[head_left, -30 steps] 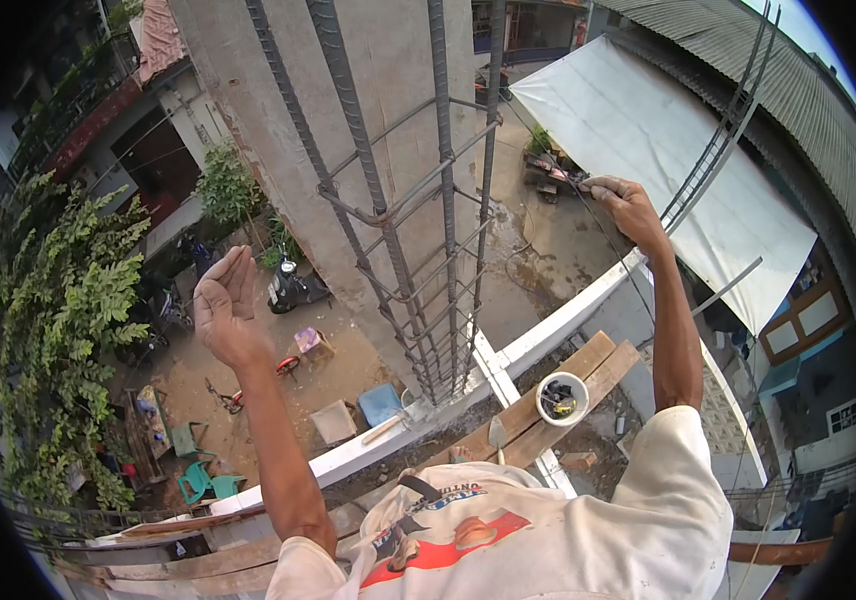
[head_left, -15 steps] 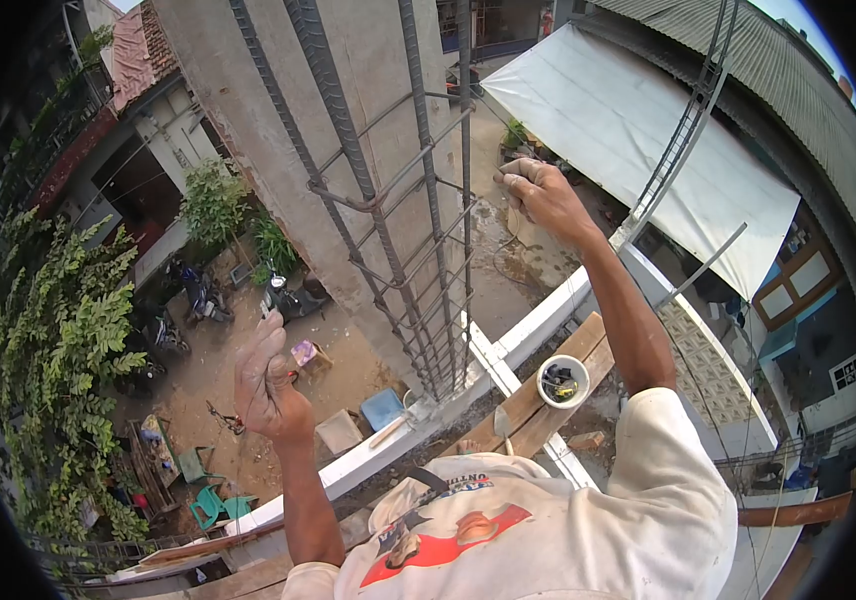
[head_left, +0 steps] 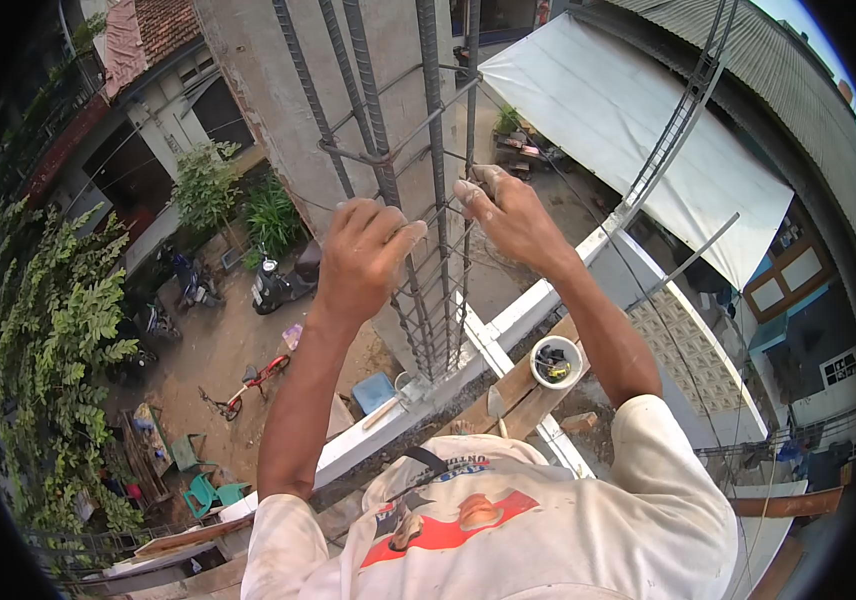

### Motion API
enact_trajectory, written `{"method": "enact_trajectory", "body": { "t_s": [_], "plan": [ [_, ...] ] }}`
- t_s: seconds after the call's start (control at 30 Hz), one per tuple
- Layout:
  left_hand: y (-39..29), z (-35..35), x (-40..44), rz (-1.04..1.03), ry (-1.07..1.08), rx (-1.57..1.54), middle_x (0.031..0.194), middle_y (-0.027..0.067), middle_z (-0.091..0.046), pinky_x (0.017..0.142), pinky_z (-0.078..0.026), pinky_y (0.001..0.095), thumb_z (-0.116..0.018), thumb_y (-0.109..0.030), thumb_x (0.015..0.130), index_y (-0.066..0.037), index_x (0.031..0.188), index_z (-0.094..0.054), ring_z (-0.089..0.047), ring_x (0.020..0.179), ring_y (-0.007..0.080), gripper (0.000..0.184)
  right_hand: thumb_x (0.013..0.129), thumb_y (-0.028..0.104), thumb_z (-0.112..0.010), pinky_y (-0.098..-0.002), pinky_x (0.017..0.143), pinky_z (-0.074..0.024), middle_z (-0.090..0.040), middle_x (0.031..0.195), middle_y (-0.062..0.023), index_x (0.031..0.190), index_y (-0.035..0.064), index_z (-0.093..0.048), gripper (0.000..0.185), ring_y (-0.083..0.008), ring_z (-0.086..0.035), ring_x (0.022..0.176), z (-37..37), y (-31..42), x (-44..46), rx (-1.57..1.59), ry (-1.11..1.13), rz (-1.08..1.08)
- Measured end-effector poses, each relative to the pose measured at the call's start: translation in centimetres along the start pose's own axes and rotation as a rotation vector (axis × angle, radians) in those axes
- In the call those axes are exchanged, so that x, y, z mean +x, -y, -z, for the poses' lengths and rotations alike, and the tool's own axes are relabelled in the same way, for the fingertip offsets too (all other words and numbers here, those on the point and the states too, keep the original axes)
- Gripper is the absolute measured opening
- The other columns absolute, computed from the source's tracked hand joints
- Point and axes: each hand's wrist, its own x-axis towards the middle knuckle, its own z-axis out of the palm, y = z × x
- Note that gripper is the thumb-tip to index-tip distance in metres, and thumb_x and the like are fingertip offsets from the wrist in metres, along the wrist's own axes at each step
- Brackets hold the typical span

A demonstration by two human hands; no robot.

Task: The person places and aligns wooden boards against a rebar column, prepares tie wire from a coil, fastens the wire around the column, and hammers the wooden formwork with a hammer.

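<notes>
An upright rebar cage (head_left: 435,130) with square ties stands in front of a grey concrete column (head_left: 248,60). My left hand (head_left: 366,255) is at the cage's left side, its fingers curled together; whatever they grip is hidden. At the right side of the cage is my right hand (head_left: 510,215), with thumb and fingers pinched close to a bar. What it holds, if anything, is too small to make out. A thin dark line runs near each hand.
Below lies a white-edged wall (head_left: 348,445). Wooden planks (head_left: 523,410) carry a white bucket (head_left: 557,362) of small items and a trowel (head_left: 496,403). A slanted rebar frame (head_left: 683,125) and a white tarp (head_left: 638,130) are to the right; parked motorbikes (head_left: 273,285) stand far below.
Both hands have come closer together at the cage. My left hand has moved up and right, and its fingers are now curled. My right hand has moved left, beside the bars.
</notes>
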Motion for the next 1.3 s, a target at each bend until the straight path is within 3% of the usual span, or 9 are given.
{"method": "enact_trajectory", "body": {
  "t_s": [0.13, 0.33, 0.53, 0.6, 0.73, 0.83, 1.13, 1.23, 1.3],
  "plan": [
    [0.3, -0.2, 0.0, -0.030, 0.006, -0.020, 0.081, 0.0021, -0.063, 0.080, -0.048, 0.0406, -0.077, 0.000, 0.069, -0.009, 0.093, -0.074, -0.061, 0.083, 0.0242, 0.026, 0.107, 0.038, -0.054, -0.0402, 0.083, -0.0527, -0.073, 0.093, -0.0188, 0.134, -0.0158, -0.055, 0.060, -0.0237, -0.068, 0.086, 0.5, 1.3, -0.9, 0.143, 0.095, -0.072],
    [0.1, -0.3, -0.3, -0.006, 0.006, 0.000, 0.082, 0.0017, -0.064, 0.082, -0.047, 0.0405, -0.077, 0.000, 0.069, -0.009, 0.093, -0.074, -0.061, 0.084, 0.0240, 0.025, 0.105, 0.024, -0.056, -0.0420, 0.081, -0.0519, -0.072, 0.086, -0.0175, 0.122, -0.0152, -0.060, 0.043, -0.0258, -0.069, 0.084, -0.1, 2.2, -1.8, 0.066, 0.185, 0.084],
    [-0.1, -0.5, -0.1, -0.002, 0.012, 0.041, 0.082, 0.0023, -0.060, 0.081, -0.046, 0.0409, -0.077, -0.001, 0.071, -0.008, 0.088, -0.072, -0.060, 0.083, 0.0244, 0.019, 0.104, 0.020, -0.055, -0.0463, 0.081, -0.0520, -0.072, 0.084, -0.0214, 0.109, -0.0081, -0.063, 0.029, -0.0375, -0.070, 0.083, -1.2, 3.1, -0.5, -0.042, 0.166, 0.160],
    [-0.2, -0.4, 0.1, -0.001, 0.023, 0.053, 0.081, 0.0033, -0.058, 0.081, -0.047, 0.0412, -0.078, -0.003, 0.071, -0.008, 0.083, -0.068, -0.059, 0.082, 0.0255, 0.016, 0.100, 0.019, -0.057, -0.0541, 0.079, -0.0512, -0.067, 0.085, -0.0349, 0.104, -0.0114, -0.062, 0.031, -0.0510, -0.069, 0.091, -1.3, 4.1, -0.5, -0.072, 0.244, 0.094],
    [0.1, -0.4, -0.4, 0.021, 0.020, 0.075, 0.082, 0.0039, -0.058, 0.079, -0.047, 0.0412, -0.079, -0.005, 0.071, -0.008, 0.080, -0.065, -0.060, 0.081, 0.0263, 0.016, 0.100, 0.022, -0.057, -0.0540, 0.079, -0.0510, -0.066, 0.085, -0.0373, 0.101, -0.0141, -0.060, 0.037, -0.0531, -0.068, 0.090, -1.4, 4.5, -0.5, -0.066, 0.302, 0.076],
    [0.3, -0.8, -0.6, 0.064, -0.016, 0.066, 0.082, 0.0042, -0.059, 0.076, -0.047, 0.0410, -0.080, -0.006, 0.071, -0.008, 0.081, -0.067, -0.061, 0.082, 0.0266, 0.017, 0.103, 0.030, -0.055, -0.0499, 0.077, -0.0483, -0.066, 0.082, -0.0279, 0.096, -0.0084, -0.057, 0.040, -0.0398, -0.067, 0.079, -0.5, 5.0, -0.7, -0.181, 0.348, 0.070],
    [0.3, -0.6, -0.5, 0.149, -0.065, -0.054, 0.075, 0.0023, -0.061, 0.076, -0.048, 0.0420, -0.081, -0.003, 0.071, -0.009, 0.084, -0.070, -0.063, 0.077, 0.0264, 0.018, 0.096, 0.014, -0.065, -0.0559, 0.075, -0.0469, -0.064, 0.083, -0.0344, 0.106, -0.0101, -0.056, 0.028, -0.0524, -0.065, 0.084, -1.5, 4.4, -2.0, -0.238, 0.302, 0.148],
    [1.0, 0.0, -0.6, 0.140, -0.102, -0.114, 0.085, 0.0052, -0.065, 0.080, -0.050, 0.0413, -0.082, -0.003, 0.073, -0.008, 0.090, -0.070, -0.065, 0.085, 0.0284, 0.021, 0.098, 0.011, -0.061, -0.0576, 0.076, -0.0489, -0.065, 0.084, -0.0354, 0.108, -0.0105, -0.055, 0.025, -0.0542, -0.064, 0.088, -2.4, 3.5, -1.9, -0.235, 0.195, 0.174],
    [1.2, 1.1, -0.7, 0.350, -0.358, -0.030, 0.102, 0.0125, -0.066, 0.088, -0.051, 0.0424, -0.087, -0.015, 0.078, -0.004, 0.116, -0.064, -0.065, 0.098, 0.0331, 0.045, 0.094, 0.009, -0.059, -0.0580, 0.071, -0.0533, -0.065, 0.078, -0.0360, 0.097, -0.0124, -0.052, 0.023, -0.0549, -0.066, 0.081, -2.7, 3.3, -2.3, -0.240, 0.120, 0.233]
  ]
}}
